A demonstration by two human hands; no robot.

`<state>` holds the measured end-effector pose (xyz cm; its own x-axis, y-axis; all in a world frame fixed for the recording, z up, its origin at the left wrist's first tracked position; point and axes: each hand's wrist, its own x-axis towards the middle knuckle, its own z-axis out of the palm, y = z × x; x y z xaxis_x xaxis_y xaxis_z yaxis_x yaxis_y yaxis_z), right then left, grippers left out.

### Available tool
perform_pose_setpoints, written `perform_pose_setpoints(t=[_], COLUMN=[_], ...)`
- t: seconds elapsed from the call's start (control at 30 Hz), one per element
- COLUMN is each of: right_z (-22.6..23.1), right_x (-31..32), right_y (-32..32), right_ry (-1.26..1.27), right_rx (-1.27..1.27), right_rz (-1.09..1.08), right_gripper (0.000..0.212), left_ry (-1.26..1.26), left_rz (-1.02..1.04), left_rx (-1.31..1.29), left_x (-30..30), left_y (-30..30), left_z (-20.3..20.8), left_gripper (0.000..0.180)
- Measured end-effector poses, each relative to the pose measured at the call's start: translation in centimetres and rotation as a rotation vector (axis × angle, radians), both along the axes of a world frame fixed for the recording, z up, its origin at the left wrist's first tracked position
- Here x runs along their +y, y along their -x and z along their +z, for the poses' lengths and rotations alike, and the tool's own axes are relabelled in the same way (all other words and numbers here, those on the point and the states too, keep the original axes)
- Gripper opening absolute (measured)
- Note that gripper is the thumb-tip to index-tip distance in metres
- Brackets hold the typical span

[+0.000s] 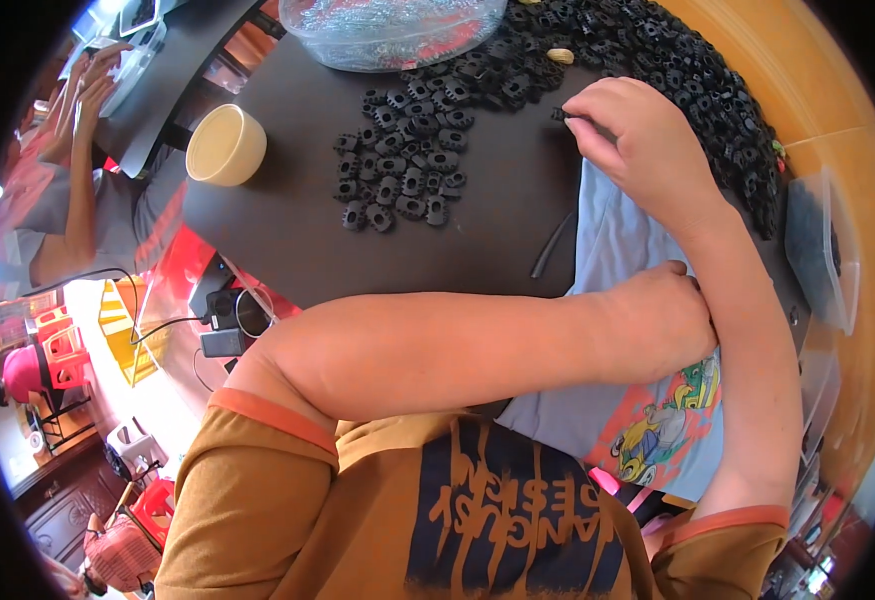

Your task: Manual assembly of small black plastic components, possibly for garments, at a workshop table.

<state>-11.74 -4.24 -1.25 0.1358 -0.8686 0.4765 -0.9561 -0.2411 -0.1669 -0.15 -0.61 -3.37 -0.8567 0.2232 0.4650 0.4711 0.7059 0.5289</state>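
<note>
My right hand [638,145] is closed in a pinch on a small black plastic clip piece [559,114], held over the dark table near the big heap. My left hand [663,325] is curled on a light blue printed cloth [608,225], tucked against the right forearm. Whatever its fingers hold is hidden. To the left lies a loose group of similar black toothed clip pieces [413,150]. Behind and right of my right hand spreads the large heap of black clip pieces [688,80]. A thin dark strip [553,245] lies beside the cloth.
A clear tub [393,50] of small silvery parts stands at the back, and a cream cup [226,145] at the left. A peanut-shaped tan thing [561,56] lies by the heap. Clear bins [823,250] are at the right. Another person [78,170] works far left.
</note>
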Motion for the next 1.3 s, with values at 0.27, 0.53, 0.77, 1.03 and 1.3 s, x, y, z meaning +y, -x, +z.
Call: perform_pose_setpoints(t=[0.27,0.53,0.77,1.03,1.3], right_z=[3.8,1.4,0.9,0.7,0.8], right_x=[10.9,19.5,19.7,19.5,20.1], right_y=[-2.1,-1.9,-1.8,-2.1,-2.2], right_ry=[0.189,0.313,0.124,0.058,0.026], right_rx=[-1.284,-1.341,-1.255,-1.245,-1.117], right_rz=[-0.342,-0.224,-0.125,-0.089,-0.173], right_gripper=[0.019,0.021,0.021,0.022,0.025], left_ry=[-0.160,-0.993,-1.030,-0.843,-0.494], left_rz=[-0.085,0.028,-0.060,0.005,0.099], left_rx=[-0.143,-0.484,-0.392,-0.416,-0.117], left_x=[-0.5,-1.4,-1.8,-2.0,-1.4], left_y=[-0.8,-0.7,-1.2,-1.1,-0.6], left_z=[1.8,4.7,5.4,5.1,4.4], left_gripper=[0.015,0.016,0.014,0.015,0.018])
